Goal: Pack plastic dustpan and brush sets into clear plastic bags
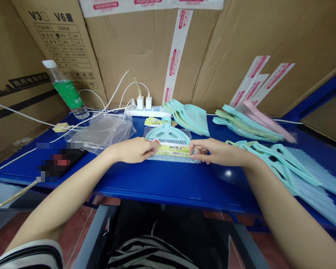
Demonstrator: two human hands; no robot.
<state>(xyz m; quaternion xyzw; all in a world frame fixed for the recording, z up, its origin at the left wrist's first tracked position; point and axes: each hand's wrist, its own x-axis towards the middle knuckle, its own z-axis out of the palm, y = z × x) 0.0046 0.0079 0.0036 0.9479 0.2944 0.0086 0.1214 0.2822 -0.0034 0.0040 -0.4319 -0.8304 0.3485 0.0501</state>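
Observation:
A light-blue brush (168, 130) in a clear plastic bag lies on the blue table in front of me, its handle pointing away. Across it is a yellow-green printed label (173, 149). My left hand (138, 150) has its fingers closed at the left end of the label and bag. At the right end, my right hand (204, 150) pinches the edge of the clear bag with curled fingers. Another yellow-green label (154, 121) lies just behind the brush handle.
Clear bags (100, 130) and a dark phone-like object (61, 160) lie left, near a water bottle (68, 91). Dustpans (194, 116) stand behind a power strip's (149, 112) right end. Wrapped dustpans (249, 125) and brushes (285, 168) are stacked right. White cables cross the left side.

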